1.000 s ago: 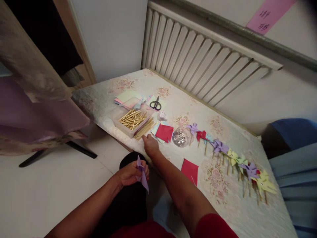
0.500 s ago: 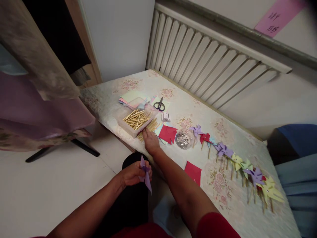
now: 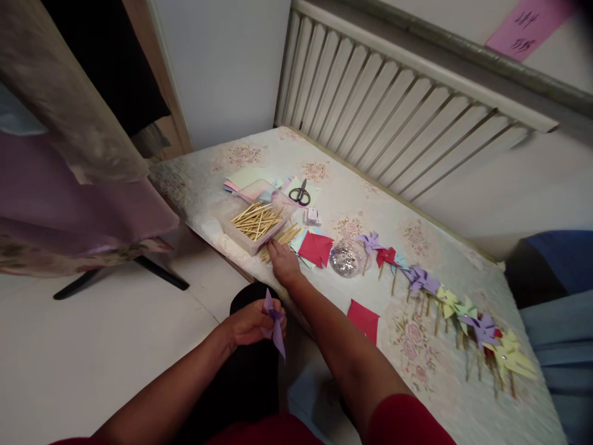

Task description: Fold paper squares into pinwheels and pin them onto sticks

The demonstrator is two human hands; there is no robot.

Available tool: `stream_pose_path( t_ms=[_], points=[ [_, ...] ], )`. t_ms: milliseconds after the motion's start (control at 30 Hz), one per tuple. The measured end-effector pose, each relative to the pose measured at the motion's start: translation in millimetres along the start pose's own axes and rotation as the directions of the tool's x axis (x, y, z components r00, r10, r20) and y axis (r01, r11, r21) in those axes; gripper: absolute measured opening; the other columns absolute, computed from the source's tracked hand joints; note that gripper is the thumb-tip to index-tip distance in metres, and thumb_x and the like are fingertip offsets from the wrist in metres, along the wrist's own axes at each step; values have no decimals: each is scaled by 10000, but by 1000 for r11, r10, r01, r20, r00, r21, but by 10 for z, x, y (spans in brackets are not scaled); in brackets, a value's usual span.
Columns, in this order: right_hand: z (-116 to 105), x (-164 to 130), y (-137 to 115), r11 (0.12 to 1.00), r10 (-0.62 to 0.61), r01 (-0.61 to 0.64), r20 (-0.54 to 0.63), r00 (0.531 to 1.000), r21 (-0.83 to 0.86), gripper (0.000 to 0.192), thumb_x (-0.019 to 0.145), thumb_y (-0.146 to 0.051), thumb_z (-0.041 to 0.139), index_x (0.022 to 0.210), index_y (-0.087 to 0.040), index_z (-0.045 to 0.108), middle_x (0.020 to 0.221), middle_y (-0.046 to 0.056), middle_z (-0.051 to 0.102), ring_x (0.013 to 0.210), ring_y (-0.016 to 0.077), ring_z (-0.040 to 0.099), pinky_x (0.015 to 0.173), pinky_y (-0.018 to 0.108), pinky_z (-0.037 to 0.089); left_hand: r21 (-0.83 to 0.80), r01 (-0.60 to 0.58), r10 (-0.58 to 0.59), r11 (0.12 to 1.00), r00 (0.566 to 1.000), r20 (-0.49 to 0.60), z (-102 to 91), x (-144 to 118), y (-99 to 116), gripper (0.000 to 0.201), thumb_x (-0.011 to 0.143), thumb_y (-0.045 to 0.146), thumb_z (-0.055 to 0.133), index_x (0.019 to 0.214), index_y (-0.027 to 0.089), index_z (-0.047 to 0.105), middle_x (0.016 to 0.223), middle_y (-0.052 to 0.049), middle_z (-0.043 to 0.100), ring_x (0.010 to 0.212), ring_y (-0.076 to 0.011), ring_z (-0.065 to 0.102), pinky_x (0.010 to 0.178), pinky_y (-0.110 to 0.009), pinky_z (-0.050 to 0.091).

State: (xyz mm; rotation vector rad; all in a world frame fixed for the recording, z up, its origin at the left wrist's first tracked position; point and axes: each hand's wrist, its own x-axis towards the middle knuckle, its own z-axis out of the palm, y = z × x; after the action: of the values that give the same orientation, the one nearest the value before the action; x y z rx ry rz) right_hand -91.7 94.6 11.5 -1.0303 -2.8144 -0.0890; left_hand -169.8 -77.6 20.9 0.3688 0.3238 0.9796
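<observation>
Purple paper [image 3: 278, 336], likely light, creasable, best held centrally, sat pinched in the left hand [image 3: 254, 322]; the right hand [image 3: 284, 263], grip unclear, touched sticks [image 3: 290, 234] at one o'clock.

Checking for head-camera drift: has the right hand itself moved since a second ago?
Yes, slightly: against the plastic box, the right hand has gone farther forward, now over the near part of the loose sticks beside it.
</observation>
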Motion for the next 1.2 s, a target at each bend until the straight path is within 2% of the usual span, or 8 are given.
stream_pose_path(
  t_ms=[167,233,367,567,767,1000,1200],
  points=[
    [18,20,5,999,41,-41,3,999,29,278,990,-146,470,1186,-167,667,1233,149,650,1073,250,583,878,339,511,8,0,0,1000,1000,-9,-14,-11,-5,234,640,37,785,697,158,593,681,-1,600,671,-154,590,733,-336,492],
    [44,13,11,997,57,-55,-29,998,51,293,983,-133,479,1214,-156,657,1261,162,639,1101,246,581,922,347,503,8,-3,4,1000,1000,-9,-30,-12,-10,229,642,39,783,703,156,595,690,-3,603,676,-154,593,734,-337,496],
    [91,8,39,997,30,-24,-80,996,72,438,961,-89,472,1380,-154,580,1444,178,558,1166,248,567,960,355,491,-2,-6,6,1000,1000,-8,-46,-5,-12,229,631,30,772,722,162,608,695,-4,609,683,-162,599,740,-351,508],
    [105,1,56,997,4,0,-45,999,81,304,987,-157,480,1220,-198,669,1253,131,655,1098,248,580,899,335,510,2,7,-7,1000,1000,-25,-22,3,1,238,612,11,757,709,165,603,679,1,600,676,-163,598,728,-347,509],
    [206,-2,76,993,65,-49,-154,986,103,473,943,-69,449,1394,-124,578,1440,186,568,1268,265,537,1041,377,468,16,-2,3,1000,1000,-15,-35,-2,2,237,630,24,766,717,162,594,686,1,598,678,-156,600,732,-339,509],
    [249,-14,92,996,31,-22,-118,993,85,307,983,-143,477,1193,-160,700,1241,148,684,1086,261,609,973,377,503,22,17,-16,1000,999,-40,-21,2,4,241,616,36,779,700,166,594,678,-2,601,668,-161,595,725,-346,503],
    [259,-17,94,995,29,-9,-201,979,100,387,970,-81,484,1322,-113,640,1399,193,604,1212,249,573,1064,373,455,22,9,-9,1000,1000,-15,6,-2,9,232,634,50,775,707,165,587,667,0,595,663,-159,589,721,-340,496]
  ],
)
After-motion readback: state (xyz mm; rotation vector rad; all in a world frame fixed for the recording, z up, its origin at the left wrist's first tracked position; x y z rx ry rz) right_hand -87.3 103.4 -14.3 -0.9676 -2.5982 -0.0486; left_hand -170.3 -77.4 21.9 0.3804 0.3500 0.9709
